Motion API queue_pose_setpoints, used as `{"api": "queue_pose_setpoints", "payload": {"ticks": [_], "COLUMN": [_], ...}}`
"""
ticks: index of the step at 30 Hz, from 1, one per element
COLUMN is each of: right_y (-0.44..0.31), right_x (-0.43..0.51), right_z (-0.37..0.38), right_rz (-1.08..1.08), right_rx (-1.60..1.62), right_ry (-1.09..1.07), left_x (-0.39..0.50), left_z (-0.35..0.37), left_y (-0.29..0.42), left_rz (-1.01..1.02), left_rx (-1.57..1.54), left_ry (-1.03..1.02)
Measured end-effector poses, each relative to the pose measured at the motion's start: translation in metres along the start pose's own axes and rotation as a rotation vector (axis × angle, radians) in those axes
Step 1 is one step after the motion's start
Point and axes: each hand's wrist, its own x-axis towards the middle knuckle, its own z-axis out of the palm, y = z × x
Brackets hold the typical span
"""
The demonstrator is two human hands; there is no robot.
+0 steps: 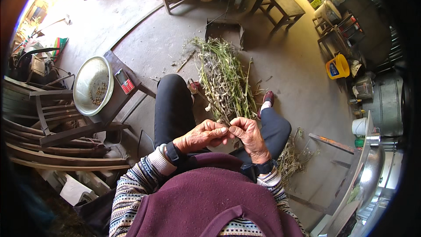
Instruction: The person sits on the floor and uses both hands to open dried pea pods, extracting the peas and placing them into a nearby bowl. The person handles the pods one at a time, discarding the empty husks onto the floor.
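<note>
My left hand (205, 135) and my right hand (248, 135) meet above my lap, fingertips pinched together on dried plant stems with pods (227, 118). Exactly what lies between the fingertips is too small to tell. Beyond them, a heap of dry and green podded plants (220, 75) lies on the floor between my feet. To the left, a pale perforated plastic basin (86, 85) holds some small brown seeds or beans (98, 94) and rests on a dark wooden bench (123, 64), beside a red and black keypad phone (125, 81).
A metal dustpan (241, 36) sits behind the heap. More dry stalks (294, 161) lie at the right by a wooden-framed table (345, 184). A wooden chair (286, 5) stands at the back right, a yellow bucket (342, 66) further right. Curved wooden pieces (65, 159) are stacked left.
</note>
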Motion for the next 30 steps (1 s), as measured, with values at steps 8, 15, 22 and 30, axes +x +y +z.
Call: {"api": "queue_pose_setpoints", "payload": {"ticks": [8,15,22,30], "right_y": [-0.005,-0.007,-0.004,-0.009], "right_x": [0.021,0.044,0.047,0.018], "right_z": [0.001,0.007,0.016,0.004], "right_rz": [0.108,0.15,0.236,0.167], "right_rx": [0.062,-0.015,-0.003,0.028], "right_ry": [-0.045,-0.069,-0.024,-0.047], "left_x": [0.004,0.003,-0.003,0.005], "left_z": [-0.018,-0.039,-0.043,-0.035], "left_y": [-0.008,-0.007,-0.007,-0.008], "left_rz": [0.025,0.06,0.037,0.02], "left_rx": [-0.249,-0.215,-0.235,-0.214], "left_ry": [-0.04,-0.026,0.081,0.042]}}
